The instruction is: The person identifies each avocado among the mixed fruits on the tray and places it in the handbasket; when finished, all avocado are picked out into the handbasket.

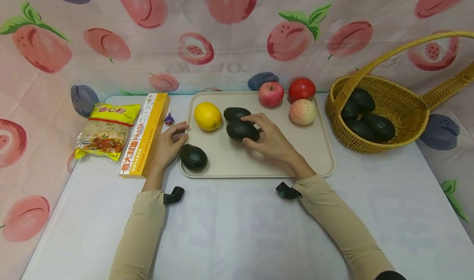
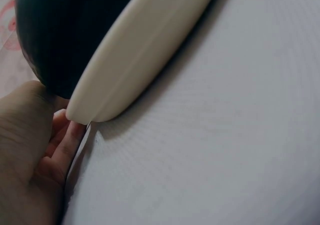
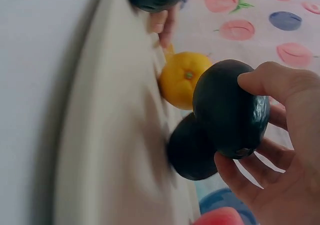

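My right hand (image 1: 269,136) grips a dark green avocado (image 1: 238,131) over the beige tray (image 1: 240,162), thumb and fingers around it. In the right wrist view the held avocado (image 3: 227,107) overlaps another avocado (image 3: 190,152) resting on the tray; the head view shows that avocado (image 1: 233,113) just behind. A yellow orange-like fruit (image 1: 207,116) sits to their left. My left hand (image 1: 168,144) rests at the tray's left edge, fingers loosely bent. Near its thumb lies another avocado (image 1: 194,157) at the tray's front left corner. The left wrist view partly hides those fingers behind the tray rim (image 2: 125,60).
A red apple (image 1: 271,94), a tomato-like red fruit (image 1: 301,89) and a speckled peach (image 1: 302,112) occupy the tray's back right. Right of it stands a handled wicker basket (image 1: 411,127) containing several avocados. On the left lie a pasta box (image 1: 144,136), a pasta bag (image 1: 107,129) and a small purple trinket (image 1: 169,119).
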`<state>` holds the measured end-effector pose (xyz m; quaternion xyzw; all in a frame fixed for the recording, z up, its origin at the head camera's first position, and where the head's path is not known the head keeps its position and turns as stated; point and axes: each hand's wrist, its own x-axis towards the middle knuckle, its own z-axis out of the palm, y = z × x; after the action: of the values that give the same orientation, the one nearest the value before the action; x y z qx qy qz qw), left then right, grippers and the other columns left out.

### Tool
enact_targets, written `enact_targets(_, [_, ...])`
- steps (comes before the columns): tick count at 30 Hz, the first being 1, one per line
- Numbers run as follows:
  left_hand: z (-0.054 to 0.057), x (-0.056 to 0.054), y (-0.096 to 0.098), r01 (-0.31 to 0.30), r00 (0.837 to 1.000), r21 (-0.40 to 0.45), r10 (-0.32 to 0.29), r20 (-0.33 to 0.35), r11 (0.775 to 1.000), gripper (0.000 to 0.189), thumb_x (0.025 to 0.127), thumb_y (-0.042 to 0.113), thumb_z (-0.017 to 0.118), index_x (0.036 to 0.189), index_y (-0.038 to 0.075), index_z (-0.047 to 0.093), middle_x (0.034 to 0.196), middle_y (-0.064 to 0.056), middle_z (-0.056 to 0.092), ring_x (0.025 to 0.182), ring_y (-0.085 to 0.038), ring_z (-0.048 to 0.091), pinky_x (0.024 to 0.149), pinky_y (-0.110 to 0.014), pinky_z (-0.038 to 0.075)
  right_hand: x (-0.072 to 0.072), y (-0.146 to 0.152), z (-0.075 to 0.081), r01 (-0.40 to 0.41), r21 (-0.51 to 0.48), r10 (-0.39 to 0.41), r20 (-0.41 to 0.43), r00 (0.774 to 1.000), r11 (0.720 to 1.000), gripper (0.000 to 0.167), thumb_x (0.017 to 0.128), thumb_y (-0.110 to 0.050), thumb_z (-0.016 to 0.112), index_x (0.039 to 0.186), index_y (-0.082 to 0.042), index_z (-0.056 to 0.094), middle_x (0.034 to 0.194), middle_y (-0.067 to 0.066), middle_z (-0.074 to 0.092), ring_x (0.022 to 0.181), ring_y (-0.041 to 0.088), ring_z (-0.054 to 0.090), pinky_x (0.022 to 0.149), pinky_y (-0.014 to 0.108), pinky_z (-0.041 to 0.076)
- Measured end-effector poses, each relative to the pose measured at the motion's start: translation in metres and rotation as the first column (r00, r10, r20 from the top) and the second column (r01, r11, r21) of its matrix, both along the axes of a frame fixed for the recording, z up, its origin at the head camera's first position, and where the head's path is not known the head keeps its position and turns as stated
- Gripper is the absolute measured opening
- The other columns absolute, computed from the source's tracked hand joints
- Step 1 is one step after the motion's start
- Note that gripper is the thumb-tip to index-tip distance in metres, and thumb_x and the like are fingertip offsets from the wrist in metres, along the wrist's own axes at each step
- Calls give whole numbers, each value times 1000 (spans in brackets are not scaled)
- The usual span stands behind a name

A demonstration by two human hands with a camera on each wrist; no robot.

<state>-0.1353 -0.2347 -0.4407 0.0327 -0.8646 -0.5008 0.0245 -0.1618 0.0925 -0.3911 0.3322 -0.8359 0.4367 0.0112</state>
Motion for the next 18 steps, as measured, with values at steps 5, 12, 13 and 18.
enact_targets(5, [0,0,0,-6,1000,5,6,-7,1000,33,93,17,59,125,15,59,142,3,49,122,-20,55,103,-35,48,-1,9,10,20,-65,-19,19,1000,998,53,81,-22,74,129,-19,53,127,1,53,116,14,50,88,38,52])
enact_targets(12, [-1,0,0,1,1000,13,-1,-22,1000,33,92,16,60,125,13,59,142,0,49,122,-21,55,102,-36,48,-4,20,20,82,-99,-77,50,996,992,54,80,-16,75,130,-20,53,127,2,53,116,15,48,89,42,52])
enact_targets(13, [-1,0,0,1,1000,13,-1,-24,1000,33,92,17,60,125,13,59,142,0,49,122,-21,55,102,-36,48,-4,22,22,90,-101,-85,52,995,991,55,80,-15,75,130,-19,53,127,4,53,116,17,48,89,43,51])
enact_targets(18, [0,0,0,2,1000,16,-2,-13,1000,33,93,17,60,125,14,59,142,2,49,121,-20,55,103,-35,48,5,25,45,114,-123,-107,56,993,986,53,80,-5,71,129,-6,52,127,13,53,114,25,47,88,48,50])
